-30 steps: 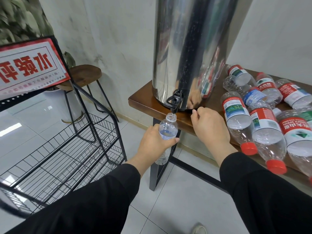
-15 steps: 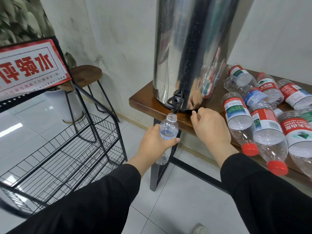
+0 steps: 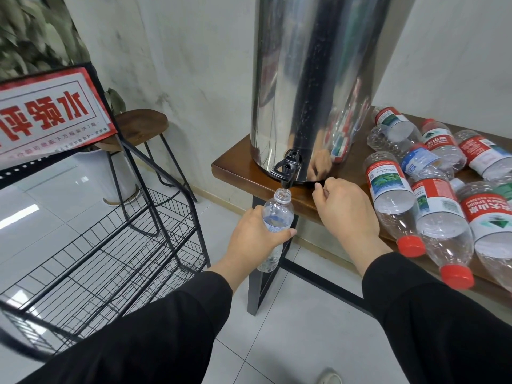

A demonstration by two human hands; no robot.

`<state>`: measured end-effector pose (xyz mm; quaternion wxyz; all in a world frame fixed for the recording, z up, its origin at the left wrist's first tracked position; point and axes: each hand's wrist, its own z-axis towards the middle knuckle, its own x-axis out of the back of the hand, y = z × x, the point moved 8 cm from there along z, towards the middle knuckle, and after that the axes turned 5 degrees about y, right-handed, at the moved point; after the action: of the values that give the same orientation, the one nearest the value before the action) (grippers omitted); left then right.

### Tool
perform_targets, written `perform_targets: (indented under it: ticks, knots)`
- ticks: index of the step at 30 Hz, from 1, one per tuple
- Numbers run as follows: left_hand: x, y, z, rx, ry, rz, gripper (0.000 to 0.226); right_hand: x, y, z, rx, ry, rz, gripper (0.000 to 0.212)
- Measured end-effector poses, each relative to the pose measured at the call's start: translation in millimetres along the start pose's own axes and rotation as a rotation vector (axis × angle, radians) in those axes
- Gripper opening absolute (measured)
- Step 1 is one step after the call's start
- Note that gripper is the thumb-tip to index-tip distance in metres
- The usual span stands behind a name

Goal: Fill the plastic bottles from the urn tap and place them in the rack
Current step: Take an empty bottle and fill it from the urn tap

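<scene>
Keep the open bottle [image 3: 277, 214] upright, mouth centred directly under the tap [image 3: 286, 169] at the table edge. The left hand [image 3: 256, 239] wraps the bottle's middle; the right hand [image 3: 343, 210] rests curled beside the urn [image 3: 313, 87], apparently pinching something small, possibly the cap. The rack [image 3: 110, 245] waits left.

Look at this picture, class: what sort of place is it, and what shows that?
Probably a self-service water point in an office or lobby. A tall steel urn with a tap stands on a wooden table, beside a wire rack bearing a red printed sign.
</scene>
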<state>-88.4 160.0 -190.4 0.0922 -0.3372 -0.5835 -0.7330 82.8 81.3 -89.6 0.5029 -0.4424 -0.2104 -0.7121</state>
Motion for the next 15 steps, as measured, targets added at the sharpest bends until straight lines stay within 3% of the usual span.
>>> perform_targets:
  ticks: [15]
  knots:
    - [-3.0,-2.2,0.4,0.011,-0.017,0.023,0.070,-1.5,0.2,0.6,-0.001,0.002,-0.002,0.030]
